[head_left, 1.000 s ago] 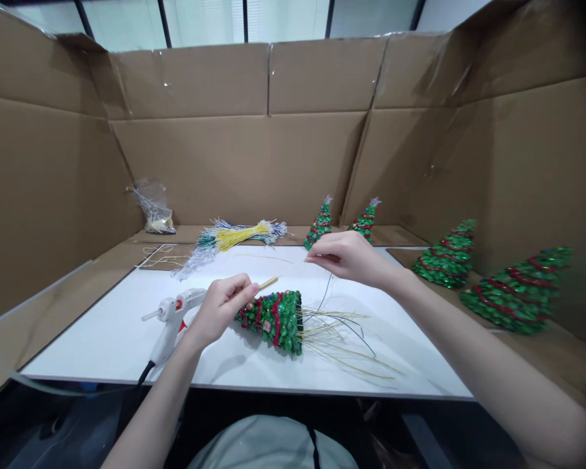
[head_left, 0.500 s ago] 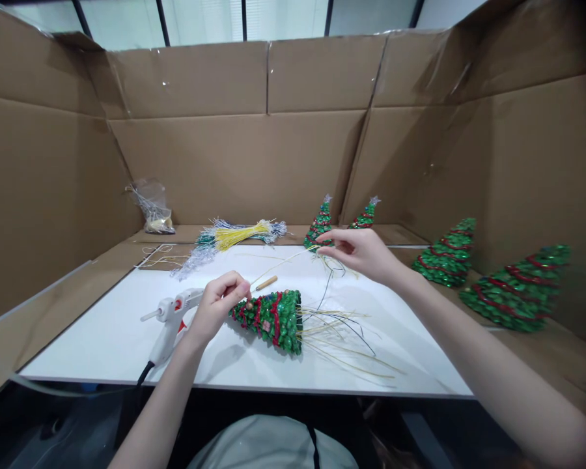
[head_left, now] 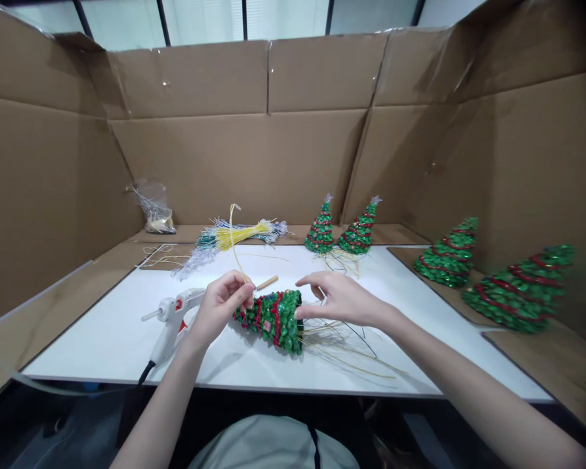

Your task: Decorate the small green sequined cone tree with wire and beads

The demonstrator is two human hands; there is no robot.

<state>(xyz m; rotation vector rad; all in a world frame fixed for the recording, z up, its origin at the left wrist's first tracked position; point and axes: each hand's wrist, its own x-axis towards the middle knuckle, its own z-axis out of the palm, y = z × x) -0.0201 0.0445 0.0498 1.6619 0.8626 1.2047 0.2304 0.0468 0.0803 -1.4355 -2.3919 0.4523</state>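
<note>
A green sequinned cone tree with red bands [head_left: 273, 318] lies on its side on the white board [head_left: 102, 339], thin yellow and dark strands [head_left: 342, 339] trailing from its wide end. My left hand [head_left: 219, 306] pinches its pointed tip together with a thin yellow strand [head_left: 233, 241] that curves upward. My right hand [head_left: 336, 298] rests with fingers spread against the tree's wide end, holding nothing. A short wooden stick [head_left: 266, 282] lies just behind the tree.
A white glue gun [head_left: 173, 316] with its cord lies left of my left hand. Bundled yellow and silver strands [head_left: 234, 234] and a plastic bag [head_left: 153, 208] sit at the back. Two small finished trees [head_left: 339, 231] stand behind; two larger ones [head_left: 483, 273] stand right. Cardboard walls surround.
My right hand let go of the strand's far end and came back down to the tree's wide end. The freed strand sprang upward from my left hand's pinch.
</note>
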